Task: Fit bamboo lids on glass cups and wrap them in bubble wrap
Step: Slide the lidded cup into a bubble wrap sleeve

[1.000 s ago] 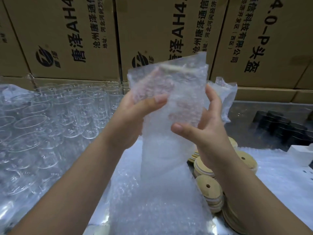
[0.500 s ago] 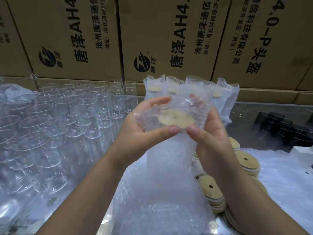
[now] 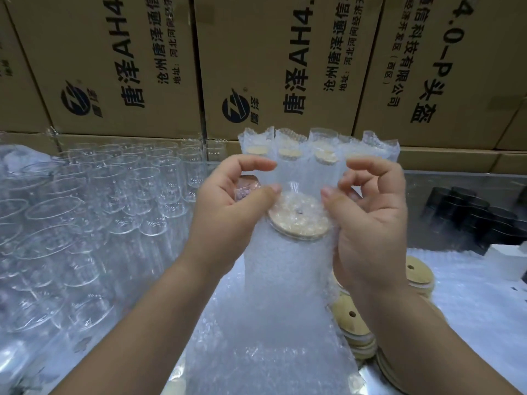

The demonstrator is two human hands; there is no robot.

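— Item in hand?
— One glass cup [image 3: 285,269], upright, sleeved in bubble wrap [image 3: 271,352]. A round bamboo lid [image 3: 298,220] with a centre hole sits on its mouth. The left hand [image 3: 228,206] and right hand [image 3: 370,223] pinch the wrap above the lid.
— Remaining stock?
— Bare cups [image 3: 114,195] massed at left, loose lids [image 3: 352,317] stacked at right, wrapped cups [image 3: 316,149] rowed behind.

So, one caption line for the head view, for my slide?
Left hand and right hand pinch bubble wrap above a wrapped bamboo lid.

Pale tan bamboo lid [image 3: 299,220] under clear, dimpled bubble wrap [image 3: 285,295]
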